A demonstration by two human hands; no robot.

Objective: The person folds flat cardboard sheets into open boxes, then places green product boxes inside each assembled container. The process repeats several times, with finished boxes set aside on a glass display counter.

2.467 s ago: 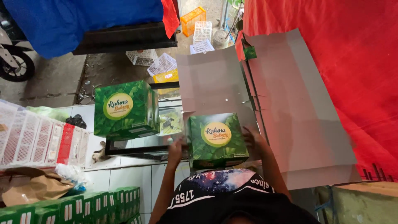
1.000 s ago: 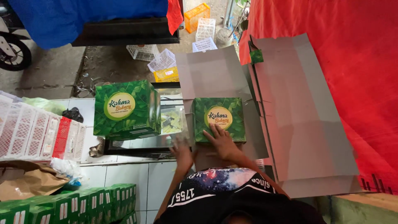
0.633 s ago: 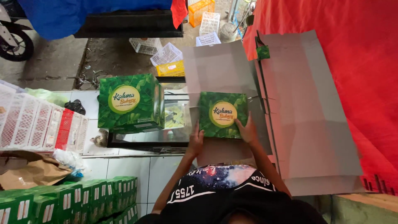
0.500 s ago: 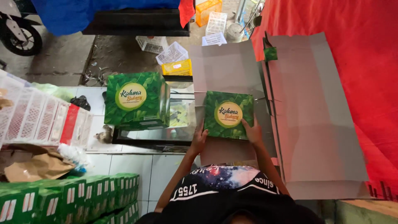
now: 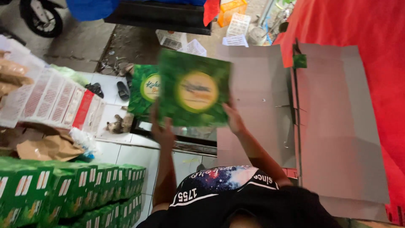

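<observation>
red tarp (image 5: 371, 33), stacked green cartons (image 5: 71, 194), white crate (image 5: 50, 99), sandals (image 5: 107, 89).

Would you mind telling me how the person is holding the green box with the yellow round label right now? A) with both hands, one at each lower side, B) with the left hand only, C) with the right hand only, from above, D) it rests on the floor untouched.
A: the left hand and the right hand each have a grip on a lower side of the raised, blurred green box.
</observation>
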